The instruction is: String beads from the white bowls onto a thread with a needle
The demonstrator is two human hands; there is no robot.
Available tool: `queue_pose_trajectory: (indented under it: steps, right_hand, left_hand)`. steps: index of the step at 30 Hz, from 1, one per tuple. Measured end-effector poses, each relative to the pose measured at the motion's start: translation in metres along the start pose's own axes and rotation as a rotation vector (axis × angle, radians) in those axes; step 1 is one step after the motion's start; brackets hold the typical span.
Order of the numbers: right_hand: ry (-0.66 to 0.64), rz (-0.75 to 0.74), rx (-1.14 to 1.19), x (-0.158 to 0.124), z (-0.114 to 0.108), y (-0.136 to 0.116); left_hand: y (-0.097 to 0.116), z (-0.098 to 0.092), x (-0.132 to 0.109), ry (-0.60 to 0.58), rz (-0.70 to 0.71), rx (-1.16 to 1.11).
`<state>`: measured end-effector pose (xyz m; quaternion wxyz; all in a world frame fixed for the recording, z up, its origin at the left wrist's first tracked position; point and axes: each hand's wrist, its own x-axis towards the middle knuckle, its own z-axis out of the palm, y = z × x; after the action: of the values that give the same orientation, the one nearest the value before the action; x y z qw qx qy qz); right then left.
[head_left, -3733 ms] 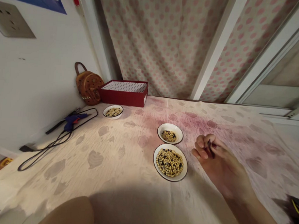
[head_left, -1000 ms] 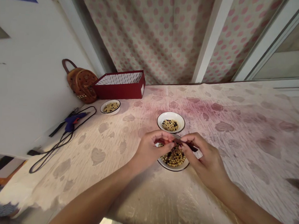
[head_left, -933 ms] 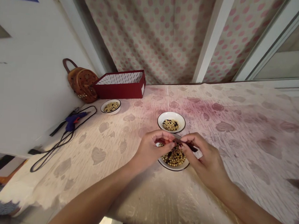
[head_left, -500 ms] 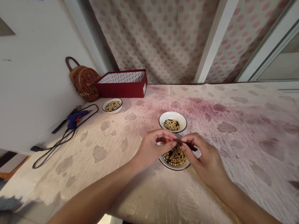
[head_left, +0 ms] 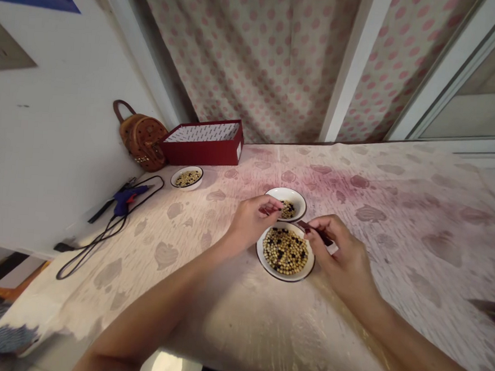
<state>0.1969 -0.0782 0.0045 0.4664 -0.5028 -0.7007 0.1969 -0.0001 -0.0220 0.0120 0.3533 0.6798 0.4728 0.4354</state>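
Note:
A white bowl [head_left: 305, 268] holding pale and dark beans sits on the table between my two hands. Just behind it stands a smaller white bowl [head_left: 299, 199] with fewer beans. My left hand [head_left: 251, 219] hovers at the left rims of both bowls, its thumb and fingers pinched on something small that I cannot make out. At the near bowl's right rim, my right hand [head_left: 340, 254] grips a thin dark stick-like tool [head_left: 314, 231], which points towards the bowls.
A third small bowl [head_left: 187, 177] of beans stands at the back left, near a red box [head_left: 205, 143] and a brown bag [head_left: 143, 138]. A blue glue gun [head_left: 129, 192] with a black cord lies by the left wall. A patterned cloth [head_left: 398, 218] covers the table.
My hands were joined over the near bowl, both on the dark tool. They have parted: the left went towards the smaller bowl, the right keeps the tool.

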Motion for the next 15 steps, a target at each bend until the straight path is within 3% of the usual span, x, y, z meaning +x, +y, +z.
queue_pose_trajectory:
  steps: [3,6,12,15]
  right_hand:
    - [0.016,0.020,0.017,0.001,-0.001,0.002]
    - [0.039,0.035,0.032,0.002,-0.001,0.002]
    - [0.064,0.053,0.032,0.003,-0.002,0.001]
    - [0.065,0.052,0.024,0.003,-0.001,0.003]
  left_hand:
    - [0.002,-0.001,0.008,-0.041,0.027,0.126]
    - [0.012,-0.003,-0.001,-0.071,0.081,0.288]
    - [0.028,0.003,-0.026,-0.413,0.237,0.496]
    - [0.027,0.008,-0.029,-0.465,0.260,0.579]
